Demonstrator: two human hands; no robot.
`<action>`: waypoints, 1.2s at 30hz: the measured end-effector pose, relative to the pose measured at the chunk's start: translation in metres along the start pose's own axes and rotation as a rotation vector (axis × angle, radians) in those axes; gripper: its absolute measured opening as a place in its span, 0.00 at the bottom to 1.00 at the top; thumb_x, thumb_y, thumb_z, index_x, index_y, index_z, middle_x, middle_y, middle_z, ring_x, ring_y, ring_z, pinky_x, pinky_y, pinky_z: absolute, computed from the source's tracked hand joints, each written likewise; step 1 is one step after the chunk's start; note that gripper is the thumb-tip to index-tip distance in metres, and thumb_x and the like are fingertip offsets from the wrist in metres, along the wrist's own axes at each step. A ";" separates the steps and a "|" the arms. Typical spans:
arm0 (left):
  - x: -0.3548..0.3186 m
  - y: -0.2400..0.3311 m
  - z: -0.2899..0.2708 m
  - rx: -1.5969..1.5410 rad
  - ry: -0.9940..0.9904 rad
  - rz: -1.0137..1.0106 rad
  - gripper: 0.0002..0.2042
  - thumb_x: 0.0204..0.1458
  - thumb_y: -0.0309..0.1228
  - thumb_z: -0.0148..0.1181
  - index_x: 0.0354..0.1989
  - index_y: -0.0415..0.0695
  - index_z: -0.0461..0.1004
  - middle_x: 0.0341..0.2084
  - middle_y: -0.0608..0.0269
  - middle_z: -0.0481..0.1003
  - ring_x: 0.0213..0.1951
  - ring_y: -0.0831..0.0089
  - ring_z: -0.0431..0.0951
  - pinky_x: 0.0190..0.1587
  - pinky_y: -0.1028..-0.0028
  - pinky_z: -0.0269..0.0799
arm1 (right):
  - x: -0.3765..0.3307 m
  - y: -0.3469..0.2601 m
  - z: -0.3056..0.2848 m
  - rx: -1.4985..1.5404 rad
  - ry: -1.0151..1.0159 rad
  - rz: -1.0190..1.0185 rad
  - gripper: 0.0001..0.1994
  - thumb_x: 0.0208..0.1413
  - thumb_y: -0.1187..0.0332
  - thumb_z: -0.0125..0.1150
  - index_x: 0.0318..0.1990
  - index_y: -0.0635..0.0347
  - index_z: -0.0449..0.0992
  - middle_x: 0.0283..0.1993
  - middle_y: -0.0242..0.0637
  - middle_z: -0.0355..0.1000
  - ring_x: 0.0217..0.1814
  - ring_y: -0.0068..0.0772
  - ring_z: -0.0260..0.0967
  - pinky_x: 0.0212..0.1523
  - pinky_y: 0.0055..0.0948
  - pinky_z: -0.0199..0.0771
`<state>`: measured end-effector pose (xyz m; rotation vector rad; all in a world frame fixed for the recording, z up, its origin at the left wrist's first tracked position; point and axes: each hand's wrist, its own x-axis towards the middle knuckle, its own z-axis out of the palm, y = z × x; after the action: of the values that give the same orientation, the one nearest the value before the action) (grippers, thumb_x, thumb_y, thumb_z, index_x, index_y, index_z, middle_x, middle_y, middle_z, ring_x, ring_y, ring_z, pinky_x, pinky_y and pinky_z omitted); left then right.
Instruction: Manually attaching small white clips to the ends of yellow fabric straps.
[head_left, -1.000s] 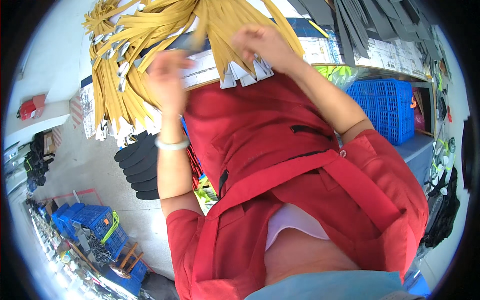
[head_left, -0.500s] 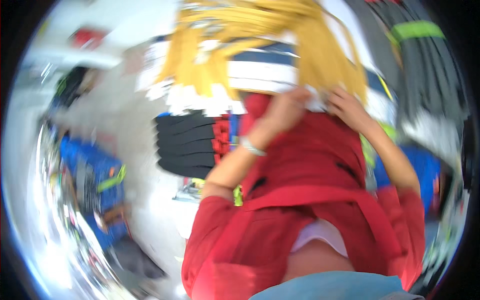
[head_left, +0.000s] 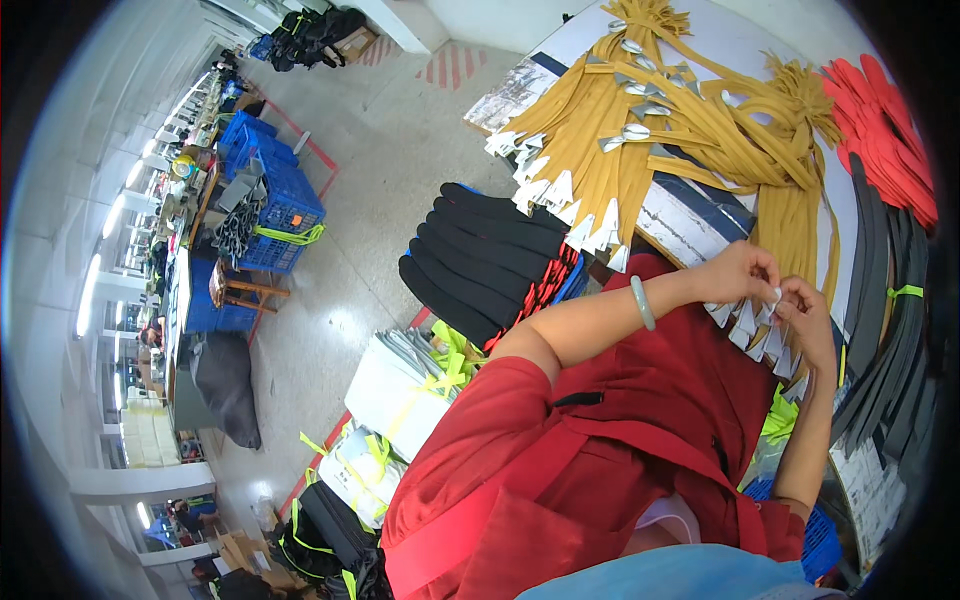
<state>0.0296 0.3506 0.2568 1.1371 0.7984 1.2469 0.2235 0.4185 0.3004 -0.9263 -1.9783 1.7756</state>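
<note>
Mustard-yellow fabric strips [head_left: 790,235] with white tabs at their ends hang over the table's near edge. My left hand [head_left: 745,272], with a pale bangle on its wrist, is closed in a pinch at a small white tab [head_left: 777,294]. From the other side my right hand [head_left: 808,318] meets it, thumb and fingers pinched at the same tab. The fingertips partly hide the tab. Below both hands dangle more white tabs [head_left: 745,325]. A second bunch of yellow strips [head_left: 590,110], also white-ended, lies farther left on the table.
Grey strips [head_left: 890,300] bound with a green band and red pieces [head_left: 880,135] lie to the right. Black padded strips [head_left: 480,260] are stacked left of the table. White bundles [head_left: 400,390] stand on the floor. Blue crates [head_left: 285,205] stand farther left.
The view has swung, so the table and hands now appear farther right and more floor shows on the left. My hands have come together at a white tab; before, they were apart.
</note>
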 end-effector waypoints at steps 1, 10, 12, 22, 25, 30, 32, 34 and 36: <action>0.002 -0.001 -0.004 0.003 0.001 0.000 0.06 0.46 0.19 0.64 0.32 0.38 0.75 0.29 0.65 0.76 0.33 0.80 0.76 0.37 0.80 0.71 | 0.005 -0.009 0.002 0.013 -0.051 -0.001 0.06 0.50 0.73 0.62 0.34 0.62 0.72 0.26 0.27 0.68 0.27 0.15 0.65 0.30 0.16 0.65; -0.003 0.007 -0.014 -0.257 -0.050 -0.052 0.08 0.46 0.18 0.63 0.35 0.37 0.73 0.28 0.64 0.77 0.32 0.79 0.77 0.36 0.79 0.74 | 0.014 0.012 0.010 0.340 -0.003 -0.027 0.09 0.47 0.72 0.67 0.33 0.59 0.71 0.26 0.26 0.69 0.25 0.15 0.63 0.28 0.16 0.65; -0.004 0.007 -0.016 -0.140 0.016 -0.077 0.08 0.45 0.17 0.64 0.34 0.38 0.73 0.28 0.63 0.76 0.33 0.79 0.77 0.33 0.79 0.74 | 0.014 0.009 0.014 0.397 0.020 -0.016 0.09 0.47 0.73 0.66 0.32 0.58 0.70 0.27 0.27 0.69 0.25 0.15 0.63 0.28 0.16 0.66; -0.018 0.012 0.014 0.429 0.315 0.202 0.05 0.50 0.18 0.58 0.35 0.35 0.71 0.29 0.64 0.72 0.28 0.78 0.74 0.31 0.80 0.73 | 0.016 0.014 0.037 -0.497 0.496 -0.428 0.04 0.50 0.80 0.59 0.31 0.64 0.71 0.28 0.31 0.64 0.29 0.21 0.62 0.31 0.22 0.63; -0.021 0.031 0.004 -0.140 0.298 0.135 0.05 0.50 0.17 0.56 0.36 0.34 0.71 0.33 0.62 0.71 0.30 0.78 0.74 0.31 0.79 0.74 | 0.011 0.013 0.035 -0.330 0.401 -0.444 0.02 0.53 0.80 0.57 0.33 0.65 0.71 0.32 0.31 0.65 0.31 0.21 0.64 0.32 0.20 0.63; -0.025 0.034 -0.006 0.312 0.140 0.150 0.08 0.49 0.19 0.60 0.38 0.35 0.72 0.28 0.61 0.72 0.33 0.73 0.76 0.34 0.76 0.74 | 0.007 0.014 0.039 -0.135 0.312 -0.417 0.02 0.56 0.79 0.56 0.35 0.65 0.71 0.35 0.31 0.65 0.32 0.21 0.64 0.33 0.19 0.64; -0.026 0.035 -0.005 0.458 0.201 0.323 0.08 0.48 0.20 0.61 0.37 0.36 0.73 0.25 0.60 0.72 0.32 0.72 0.77 0.33 0.76 0.73 | 0.004 0.018 0.037 0.042 0.212 -0.357 0.02 0.56 0.77 0.57 0.36 0.65 0.72 0.35 0.32 0.67 0.30 0.21 0.65 0.33 0.18 0.65; -0.026 0.030 -0.013 0.632 0.057 0.351 0.06 0.46 0.23 0.62 0.33 0.38 0.75 0.25 0.57 0.72 0.31 0.65 0.76 0.33 0.72 0.71 | 0.003 0.014 0.035 0.016 0.192 -0.332 0.03 0.57 0.75 0.56 0.37 0.65 0.72 0.34 0.31 0.66 0.30 0.21 0.65 0.32 0.18 0.65; -0.028 0.027 -0.015 0.702 0.113 0.399 0.05 0.46 0.24 0.63 0.31 0.39 0.75 0.26 0.56 0.72 0.31 0.61 0.75 0.33 0.69 0.71 | 0.002 0.008 0.034 -0.010 0.173 -0.307 0.04 0.59 0.73 0.55 0.37 0.64 0.71 0.33 0.30 0.65 0.29 0.20 0.64 0.32 0.19 0.66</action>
<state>0.0026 0.3254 0.2746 1.8721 1.1842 1.4055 0.2028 0.3945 0.2861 -0.7069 -1.9022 1.4684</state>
